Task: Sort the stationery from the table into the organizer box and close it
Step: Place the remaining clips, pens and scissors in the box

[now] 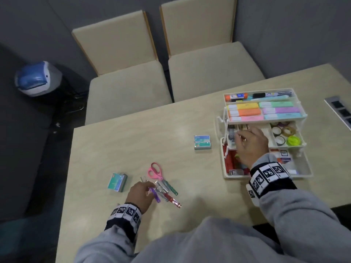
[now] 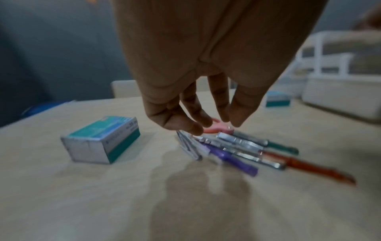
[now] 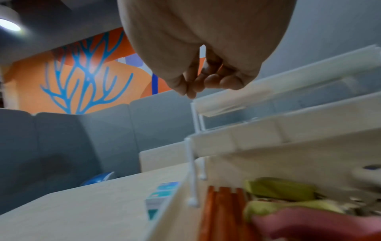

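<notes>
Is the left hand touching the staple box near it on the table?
Apart. In the left wrist view, bare table shows between the staple box and the left hand, whose fingertips reach down at the pens instead.

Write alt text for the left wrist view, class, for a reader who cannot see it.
A person's left hand reaches down with fingertips at a loose pile of coloured pens on a pale wooden table. A small teal-and-white cardboard box lies left of the pile; everything is motion-blurred.
</notes>
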The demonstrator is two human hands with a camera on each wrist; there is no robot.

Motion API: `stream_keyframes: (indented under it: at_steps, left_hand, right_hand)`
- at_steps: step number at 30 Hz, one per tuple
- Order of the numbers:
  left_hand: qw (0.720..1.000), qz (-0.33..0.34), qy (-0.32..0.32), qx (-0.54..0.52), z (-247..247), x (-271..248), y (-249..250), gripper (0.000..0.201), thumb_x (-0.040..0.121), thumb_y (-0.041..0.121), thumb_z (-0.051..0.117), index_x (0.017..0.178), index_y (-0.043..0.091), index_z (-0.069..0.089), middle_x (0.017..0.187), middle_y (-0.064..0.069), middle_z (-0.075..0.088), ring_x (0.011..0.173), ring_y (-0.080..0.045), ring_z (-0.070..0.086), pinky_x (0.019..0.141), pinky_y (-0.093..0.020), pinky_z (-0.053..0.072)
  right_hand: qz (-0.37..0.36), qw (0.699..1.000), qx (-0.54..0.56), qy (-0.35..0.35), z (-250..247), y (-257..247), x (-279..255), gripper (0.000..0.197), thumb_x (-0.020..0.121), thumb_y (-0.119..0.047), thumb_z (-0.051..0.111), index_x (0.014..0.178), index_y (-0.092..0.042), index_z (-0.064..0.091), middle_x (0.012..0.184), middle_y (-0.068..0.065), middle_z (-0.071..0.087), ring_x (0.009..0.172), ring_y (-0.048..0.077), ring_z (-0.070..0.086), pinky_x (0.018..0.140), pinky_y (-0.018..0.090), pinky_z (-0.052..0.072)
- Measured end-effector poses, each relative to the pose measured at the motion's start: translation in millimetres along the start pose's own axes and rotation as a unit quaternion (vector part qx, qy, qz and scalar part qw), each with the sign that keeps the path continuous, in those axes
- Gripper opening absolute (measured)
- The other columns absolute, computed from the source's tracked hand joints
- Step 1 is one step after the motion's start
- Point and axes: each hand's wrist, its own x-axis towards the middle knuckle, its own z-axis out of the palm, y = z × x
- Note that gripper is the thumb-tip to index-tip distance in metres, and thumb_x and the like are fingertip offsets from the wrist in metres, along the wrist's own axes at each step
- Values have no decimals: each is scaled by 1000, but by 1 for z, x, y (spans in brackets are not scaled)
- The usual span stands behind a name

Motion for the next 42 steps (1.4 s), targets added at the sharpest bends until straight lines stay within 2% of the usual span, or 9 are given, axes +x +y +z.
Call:
stream_keyframes:
  at_steps: [5,9,11,16,22,29,34,39,42]
  left_hand:
    - [980,103,-29,167,10,23,-31,52,78,20,63,125,41,55,116,2,50,103,-20,52,89,-36,49]
    - [959,157,2,238,10,33,-39,40,81,17,63,116,35,63,116,0,54,103,-24,51,80,-38,50]
    - [949,170,1,264,10,34,-43,30,71,18,74,98,32,70,101,0,61,91,-26,56,67,-38,50]
    - [937,209,15,278,21,44,-66,28,49,15,86,69,28,70,81,1,60,74,-28,54,52,-31,50]
    - [941,240,52,234,7,36,-67,10,67,33,80,71,30,72,86,7,65,84,-28,54,61,-36,48]
    - [950,304,18,76,-16,24,-29,21,87,33,46,88,25,66,82,3,70,79,-25,62,70,-34,48]
    - [939,339,-21,-44,-12,13,7,16,84,23,54,88,24,69,71,3,69,65,-15,60,67,-33,50]
    - [956,230,-41,-177,1,-2,20,21,79,16,73,99,19,74,82,4,75,72,-5,67,74,-20,52]
    - [976,137,4,-170,9,-1,-3,29,74,30,78,102,22,74,90,9,74,81,-1,66,79,-11,47]
  right_hand:
    - [-69,981,30,-177,23,-49,-47,13,89,-23,65,86,-15,74,74,1,61,68,19,56,69,36,51]
    - [37,878,-73,-472,51,-66,-81,33,87,-43,66,112,-23,69,97,-4,66,89,14,61,80,27,48]
    - [72,842,-110,-523,62,-66,-101,36,85,-48,67,113,-26,68,105,-3,64,93,14,58,81,24,43]
    - [140,839,-111,-514,71,-57,-133,36,84,-48,68,112,-25,67,100,-4,63,91,13,55,83,22,43]
    - [171,846,-93,-497,68,-58,-137,37,81,-50,70,110,-27,68,104,-4,69,98,15,63,89,26,48]
    - [82,903,79,-414,65,-99,-127,32,82,-37,76,112,-28,70,95,-8,68,81,10,65,80,23,52]
    - [8,906,165,-390,73,-124,-127,37,81,-21,79,117,-26,71,94,-10,71,81,7,65,78,15,51]
    - [64,915,160,-365,67,-109,-122,15,84,-12,74,96,-21,79,78,-12,74,72,3,69,77,18,54]
    - [115,915,169,-347,58,-92,-120,17,84,-9,75,93,-23,77,74,-6,75,68,4,70,73,18,55]
